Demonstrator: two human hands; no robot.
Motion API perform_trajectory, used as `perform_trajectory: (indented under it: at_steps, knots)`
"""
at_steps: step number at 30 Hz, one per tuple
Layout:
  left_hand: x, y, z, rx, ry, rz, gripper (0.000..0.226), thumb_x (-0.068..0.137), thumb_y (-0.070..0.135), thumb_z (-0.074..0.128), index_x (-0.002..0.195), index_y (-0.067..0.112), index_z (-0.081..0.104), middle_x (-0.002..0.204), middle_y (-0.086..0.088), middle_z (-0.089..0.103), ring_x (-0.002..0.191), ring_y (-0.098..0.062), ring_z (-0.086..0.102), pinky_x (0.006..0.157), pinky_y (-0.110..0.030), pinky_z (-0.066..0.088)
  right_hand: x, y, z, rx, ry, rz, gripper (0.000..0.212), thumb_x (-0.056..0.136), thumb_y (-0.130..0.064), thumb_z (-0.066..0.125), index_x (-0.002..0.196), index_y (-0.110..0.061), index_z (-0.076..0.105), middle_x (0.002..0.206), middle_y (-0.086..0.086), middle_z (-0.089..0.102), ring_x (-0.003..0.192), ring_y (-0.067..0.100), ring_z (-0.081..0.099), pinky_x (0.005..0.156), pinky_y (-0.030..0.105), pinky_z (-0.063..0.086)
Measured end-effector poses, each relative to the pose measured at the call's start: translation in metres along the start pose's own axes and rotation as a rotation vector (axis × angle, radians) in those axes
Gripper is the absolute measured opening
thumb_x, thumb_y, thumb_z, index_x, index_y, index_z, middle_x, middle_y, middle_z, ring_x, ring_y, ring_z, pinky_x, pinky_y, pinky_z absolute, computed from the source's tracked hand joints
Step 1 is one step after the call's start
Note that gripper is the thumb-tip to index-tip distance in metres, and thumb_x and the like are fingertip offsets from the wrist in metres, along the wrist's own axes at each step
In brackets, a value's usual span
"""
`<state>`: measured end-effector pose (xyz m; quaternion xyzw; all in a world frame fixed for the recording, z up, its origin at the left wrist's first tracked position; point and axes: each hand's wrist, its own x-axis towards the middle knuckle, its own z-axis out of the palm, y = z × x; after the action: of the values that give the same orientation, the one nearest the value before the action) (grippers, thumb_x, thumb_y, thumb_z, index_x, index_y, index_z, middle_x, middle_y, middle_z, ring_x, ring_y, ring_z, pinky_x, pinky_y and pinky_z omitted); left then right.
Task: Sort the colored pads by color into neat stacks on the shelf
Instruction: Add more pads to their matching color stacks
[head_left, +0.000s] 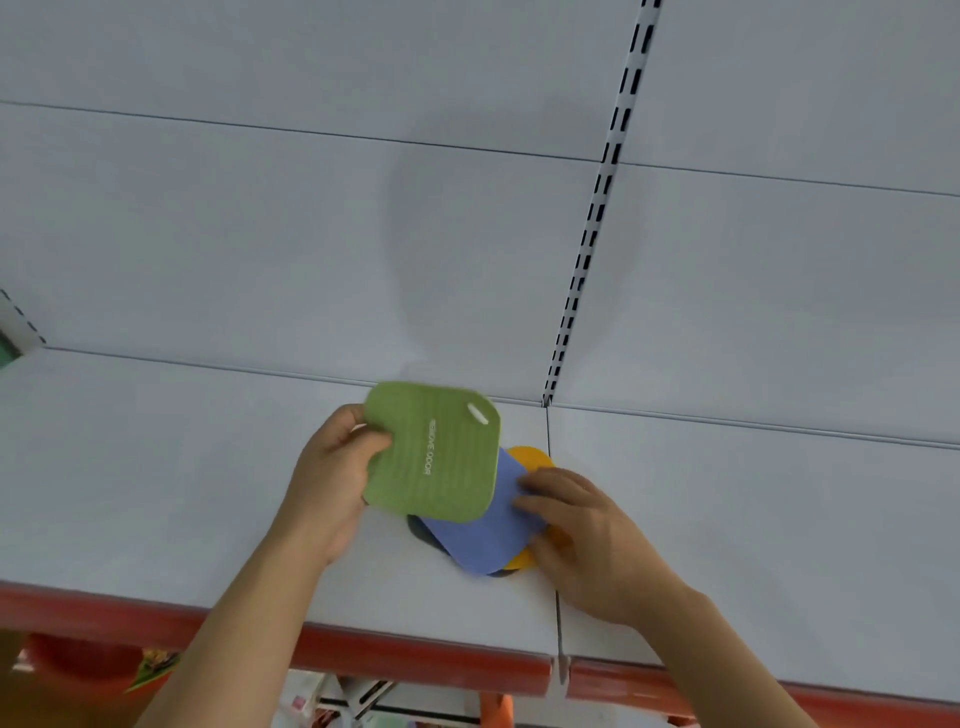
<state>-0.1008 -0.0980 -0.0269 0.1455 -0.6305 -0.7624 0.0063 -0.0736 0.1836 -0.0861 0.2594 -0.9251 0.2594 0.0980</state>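
My left hand (332, 478) grips a green pad (441, 457) by its left edge and holds it lifted, tilted over the pile. The pad has white lettering and a slot near one corner. Under it on the white shelf (156, 467) lies a blue pad (488, 535). An orange pad (530, 457) peeks out beneath the blue one, and a dark pad (421, 530) shows at the pile's lower left. My right hand (582, 530) rests on the right side of the pile, fingers touching the blue pad with the thumb at its edge.
The shelf has a red front edge (363, 649) and a seam (550, 493) running front to back right of the pile. A slotted upright (592, 218) rises on the white back panel. A lower shelf with blurred goods (150, 670) shows below.
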Motion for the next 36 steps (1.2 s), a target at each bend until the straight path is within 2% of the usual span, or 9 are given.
perform_trajectory:
  at_steps: [4,9,14,17,22,27,31,35,36]
  knots:
    - [0.008,-0.002,-0.011,0.064,0.061,-0.007,0.022,0.097,0.0,0.057,0.108,0.012,0.072,0.099,-0.009,0.074,0.091,-0.028,0.068,0.071,-0.034,0.05,0.002,0.004,-0.007,-0.032,-0.084,0.025,0.044,0.089,-0.046,0.067,0.13,-0.033,0.067,0.142,-0.011,0.057,0.13,0.015,0.055,0.106,0.038,0.048]
    - [0.011,0.002,-0.029,0.039,0.154,0.008,0.024,0.098,0.003,0.057,0.111,0.016,0.072,0.108,-0.01,0.078,0.094,-0.027,0.072,0.078,-0.038,0.055,0.011,0.013,-0.021,-0.031,-0.228,0.01,0.055,0.085,-0.066,0.064,0.133,-0.04,0.064,0.144,-0.02,0.052,0.132,0.008,0.046,0.11,0.027,0.039]
    - [0.008,0.002,-0.039,0.047,0.151,0.023,0.024,0.098,0.002,0.057,0.113,0.015,0.072,0.11,-0.014,0.076,0.094,-0.029,0.071,0.078,-0.041,0.054,0.018,0.018,-0.018,0.002,-0.065,-0.045,0.024,0.097,-0.047,0.059,0.109,-0.035,0.077,0.123,-0.021,0.067,0.111,0.011,0.059,0.095,0.029,0.05]
    - [0.004,0.002,-0.04,0.058,0.153,0.027,0.022,0.098,0.004,0.059,0.111,0.016,0.072,0.109,-0.014,0.076,0.094,-0.03,0.071,0.079,-0.042,0.053,0.02,0.012,-0.013,-0.018,0.088,-0.101,0.016,0.103,-0.03,0.054,0.103,-0.024,0.069,0.101,-0.012,0.07,0.092,0.014,0.062,0.079,0.033,0.052]
    - [0.002,0.005,-0.041,0.106,0.15,0.041,0.018,0.096,0.004,0.062,0.108,0.016,0.071,0.106,-0.014,0.076,0.091,-0.029,0.071,0.078,-0.041,0.055,0.022,-0.002,-0.02,0.184,0.22,0.255,0.009,0.106,-0.032,0.044,0.101,-0.038,0.047,0.074,-0.011,0.062,0.07,0.01,0.058,0.056,0.032,0.045]
    - [0.002,0.012,-0.024,0.034,0.054,0.047,0.02,0.098,0.002,0.057,0.108,0.014,0.069,0.096,-0.004,0.077,0.083,-0.019,0.071,0.07,-0.034,0.054,0.019,0.008,-0.04,0.38,0.378,0.558,0.014,0.105,-0.03,0.05,0.096,-0.034,0.061,0.079,-0.013,0.068,0.071,0.01,0.061,0.062,0.035,0.051]
    - [0.01,-0.001,-0.012,0.155,0.052,0.018,0.022,0.098,0.006,0.057,0.113,0.018,0.068,0.105,-0.003,0.077,0.094,-0.023,0.072,0.077,-0.039,0.054,0.009,0.031,-0.048,0.272,0.284,0.722,0.016,0.101,-0.03,0.055,0.09,-0.035,0.065,0.086,-0.017,0.071,0.086,0.013,0.067,0.066,0.026,0.047]
    - [0.011,-0.017,-0.013,0.472,0.067,-0.012,0.027,0.094,0.013,0.056,0.109,0.031,0.069,0.107,0.003,0.076,0.104,-0.023,0.072,0.095,-0.055,0.059,0.001,0.037,-0.054,0.356,0.157,0.783,0.006,0.091,-0.038,0.069,0.095,-0.042,0.07,0.091,-0.016,0.074,0.086,0.012,0.069,0.074,0.037,0.057]
    - [0.011,-0.017,-0.014,0.504,0.079,-0.003,0.027,0.093,0.013,0.057,0.111,0.031,0.068,0.107,0.004,0.076,0.103,-0.023,0.072,0.094,-0.055,0.059,0.0,0.035,-0.057,0.384,0.105,0.775,0.016,0.087,-0.036,0.073,0.1,-0.044,0.069,0.091,-0.015,0.074,0.083,0.013,0.07,0.074,0.038,0.059]
